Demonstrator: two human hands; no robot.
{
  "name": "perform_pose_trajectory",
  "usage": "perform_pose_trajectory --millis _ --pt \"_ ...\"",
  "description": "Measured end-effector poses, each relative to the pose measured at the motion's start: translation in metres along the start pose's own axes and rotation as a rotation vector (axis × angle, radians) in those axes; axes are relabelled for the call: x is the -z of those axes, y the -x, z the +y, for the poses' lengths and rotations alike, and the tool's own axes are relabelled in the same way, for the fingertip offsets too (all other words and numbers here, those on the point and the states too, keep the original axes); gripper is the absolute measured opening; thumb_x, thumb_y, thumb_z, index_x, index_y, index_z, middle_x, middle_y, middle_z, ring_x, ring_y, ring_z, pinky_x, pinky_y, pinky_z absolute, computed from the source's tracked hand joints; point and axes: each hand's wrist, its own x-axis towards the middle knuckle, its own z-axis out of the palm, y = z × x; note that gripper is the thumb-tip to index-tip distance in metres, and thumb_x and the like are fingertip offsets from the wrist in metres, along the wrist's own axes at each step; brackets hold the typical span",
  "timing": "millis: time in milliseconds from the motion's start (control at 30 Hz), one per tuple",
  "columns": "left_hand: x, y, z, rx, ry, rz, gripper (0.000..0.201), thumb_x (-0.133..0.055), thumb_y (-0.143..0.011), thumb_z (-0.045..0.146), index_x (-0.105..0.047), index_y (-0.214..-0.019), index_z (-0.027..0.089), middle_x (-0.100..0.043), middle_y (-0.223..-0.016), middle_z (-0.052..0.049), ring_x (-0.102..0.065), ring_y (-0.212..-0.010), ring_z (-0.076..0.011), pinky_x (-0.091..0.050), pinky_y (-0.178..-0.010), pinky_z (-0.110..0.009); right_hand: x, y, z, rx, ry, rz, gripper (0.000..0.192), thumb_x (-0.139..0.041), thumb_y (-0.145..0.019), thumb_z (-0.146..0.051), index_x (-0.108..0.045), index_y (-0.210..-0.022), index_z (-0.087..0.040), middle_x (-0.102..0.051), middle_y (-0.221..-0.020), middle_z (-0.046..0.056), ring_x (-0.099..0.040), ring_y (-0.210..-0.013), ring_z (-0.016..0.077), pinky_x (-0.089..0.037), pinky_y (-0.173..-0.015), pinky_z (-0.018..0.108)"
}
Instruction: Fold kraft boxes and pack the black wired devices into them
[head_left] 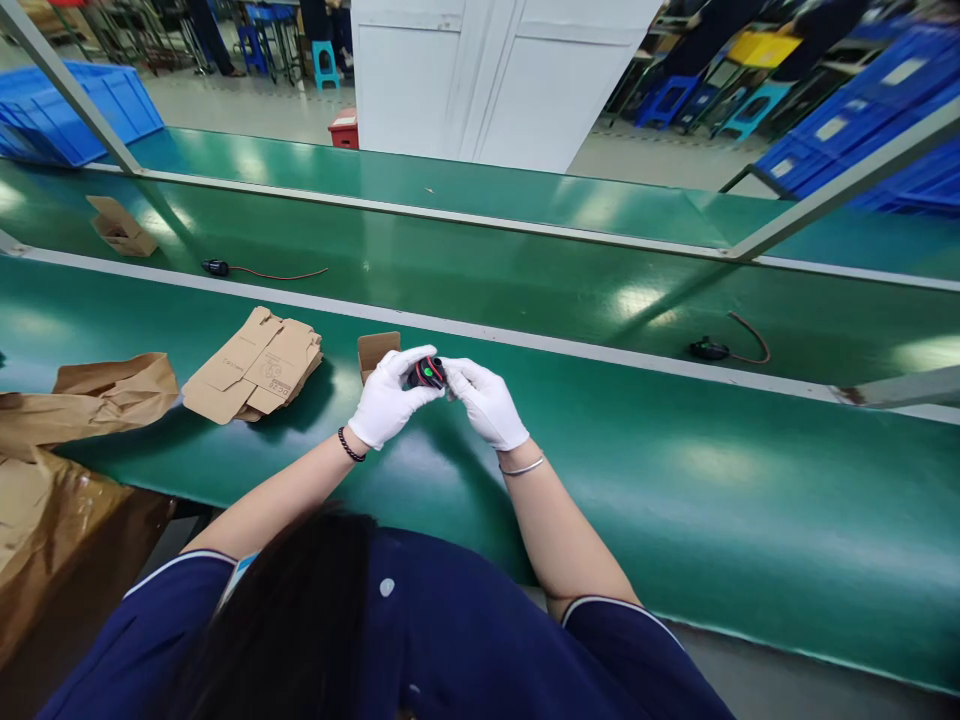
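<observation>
Held item: small black part [427, 373] with a green spot and a red wire looped over it; sits between the fingertips of both hands, above the near green bench [675, 500].
Left hand [388, 400]: white glove; fingers curled closed round the left side of the black part, thumb under it.
Right hand [485, 402]: white glove; fingers pinched on the right side of the black part, touching the left hand's fingertips.
Small open carton [377, 350]: brown, upright, open at the top, just behind the left hand; contents cannot be seen.
Flat carton stack [255, 365]: unfolded brown blanks, piled on the bench left of the hands.
Brown paper bag [67, 470]: crumpled, at the far left edge of the bench; contents hidden.
Second carton [120, 228]: open, lying on the middle belt, far left; inside not visible.
Loose part, left [215, 267]: black, with a thin wire trailing right, on the middle belt.
Loose part, right [709, 349]: black, with a curved wire, on the middle belt.
Blue crates [82, 110]: beyond the belts, far left; contents not visible.
</observation>
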Motion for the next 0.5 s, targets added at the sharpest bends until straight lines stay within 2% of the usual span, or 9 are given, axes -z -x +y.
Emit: perform_pose_trajectory --millis 67,133,233,300,367,433,500 --pt "0.000 -0.001 -0.001 -0.004 -0.103 0.087 0.048 -0.074 -0.077 0.025 -0.063 -0.123 0.023 -0.065 -0.118 -0.007 -0.065 -0.109 -0.0230 -0.053 -0.101 -0.039 -0.013 0.004 0.000 0.041 0.007 0.043 0.049 -0.057 -0.090 -0.060 -0.068 -0.121 -0.024 -0.069 -0.120 0.009 -0.068 -0.102 0.0219 -0.056 -0.089 0.036" --pt "0.001 -0.001 0.001 -0.014 -0.256 0.170 0.045 -0.071 -0.080 0.025 -0.062 -0.124 0.023 -0.066 -0.115 -0.007 -0.066 -0.106 -0.0227 -0.054 -0.099 -0.039 -0.027 0.003 -0.001 0.033 -0.005 0.117 0.053 -0.062 -0.086 -0.061 -0.066 -0.123 -0.023 -0.067 -0.127 0.010 -0.064 -0.116 0.0246 -0.053 -0.100 0.039" --pt "0.008 0.003 0.003 -0.086 -0.475 0.226 0.045 -0.068 -0.084 0.029 -0.060 -0.127 0.020 -0.068 -0.112 -0.009 -0.065 -0.106 -0.0250 -0.052 -0.100 -0.041 -0.041 -0.008 0.000 -0.042 -0.053 0.150 0.047 -0.058 -0.089 -0.059 -0.067 -0.119 -0.024 -0.070 -0.121 0.008 -0.067 -0.111 0.0239 -0.053 -0.100 0.039" --pt "0.018 0.007 0.000 -0.152 -0.563 0.200 0.060 -0.074 -0.081 0.035 -0.054 -0.135 0.019 -0.065 -0.125 -0.013 -0.061 -0.119 -0.0306 -0.047 -0.107 -0.045 -0.042 -0.022 -0.001 -0.058 -0.069 0.078 0.044 -0.054 -0.092 -0.056 -0.067 -0.119 -0.024 -0.072 -0.117 0.006 -0.069 -0.104 0.0229 -0.057 -0.094 0.038" --pt "0.031 0.012 -0.009 -0.194 -0.629 0.204 0.086 -0.081 -0.073 0.040 -0.042 -0.147 0.018 -0.051 -0.146 -0.018 -0.046 -0.138 -0.0378 -0.036 -0.117 -0.051 -0.039 -0.038 -0.005 -0.018 0.015 0.002 0.040 -0.052 -0.095 -0.050 -0.066 -0.120 -0.023 -0.072 -0.115 0.006 -0.070 -0.102 0.0221 -0.057 -0.090 0.037" --pt "0.045 0.014 -0.024 -0.157 -0.655 0.258 0.112 -0.087 -0.064 0.039 -0.025 -0.155 0.015 -0.031 -0.159 -0.023 -0.027 -0.149 -0.0423 -0.026 -0.122 -0.055 -0.035 -0.055 -0.013 0.064 0.251 -0.094 0.035 -0.055 -0.094 -0.043 -0.068 -0.118 -0.022 -0.072 -0.117 0.007 -0.068 -0.105 0.0224 -0.055 -0.093 0.037" --pt "0.057 0.013 -0.040 -0.034 -0.600 0.247 0.127 -0.088 -0.060 0.034 -0.010 -0.158 0.012 -0.028 -0.160 -0.027 -0.027 -0.150 -0.0421 -0.029 -0.121 -0.055 -0.037 -0.069 -0.025 0.143 0.583 -0.247 0.029 -0.059 -0.093 -0.039 -0.071 -0.112 -0.021 -0.071 -0.116 0.010 -0.067 -0.107 0.0247 -0.053 -0.094 0.038"
